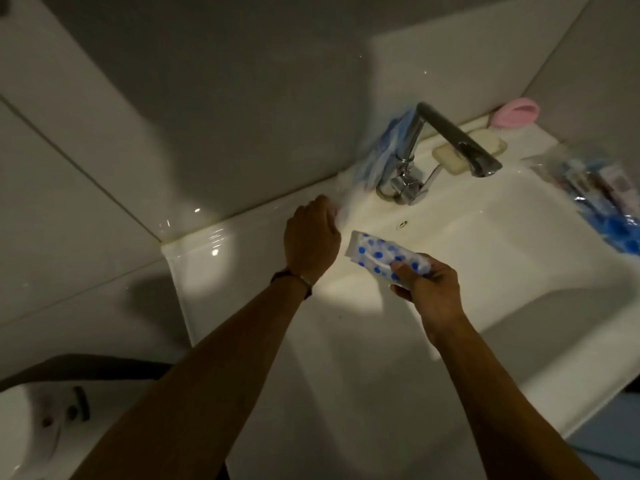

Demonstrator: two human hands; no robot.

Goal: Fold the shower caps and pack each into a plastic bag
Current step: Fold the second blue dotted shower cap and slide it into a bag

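Nearest the lens: two bare forearms reaching out over a white washbasin [485,271], dark wristband [291,277] on the left. Only one view, from the head camera, dim apart from a pool of light on the basin's left ledge.

Right hand [429,289] over the bowl, thumb and curled fingers pinching one end of a folded shower cap [381,252], white with blue dots, flattened to a narrow strip and pointing up-left. Held clear of the basin, probably to keep the folds tight and ready for bagging.

Left hand [311,233] at the back ledge just left of the tap [446,147], knuckles up, fingertips curled down on something pale and see-through, blurred; likely a plastic bag being picked up, though impossible to say for sure. Grip seems closed on it.

Behind the tap, a heap of blue caps or bags [384,150], smeared by motion. On the right rim, a clear packet of blue-dotted pieces [602,202], perhaps the finished pile. Soap bar [450,161] and soap dish [488,140] behind the spout, pink brush [516,110] in the corner.

Likely step: fetching a bag for the folded cap.
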